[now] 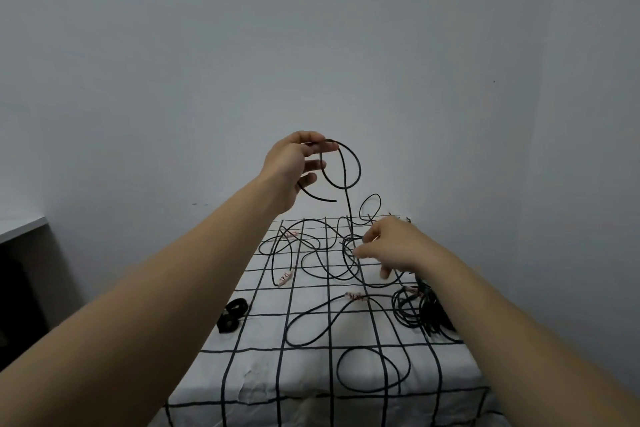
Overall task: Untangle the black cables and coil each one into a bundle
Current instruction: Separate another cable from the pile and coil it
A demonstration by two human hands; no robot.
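Note:
My left hand (296,159) is raised above the table and pinches a black cable (346,170) between thumb and fingers; a loop hangs from it and one strand drops down to the tangle. Low over the far middle of the table, my right hand (391,246) pinches a strand at a knot of black cables (349,250). More loose black cable (374,371) winds across the near part of the white cloth. Some cable ends carry pale tape labels (284,278). A coiled black bundle (420,312) lies at the right edge.
The table is covered by a white cloth with a black grid (263,350) and stands against a grey wall. Two small black strap rolls (232,314) lie at its left edge. A dark cabinet with a white top (20,229) stands at the far left.

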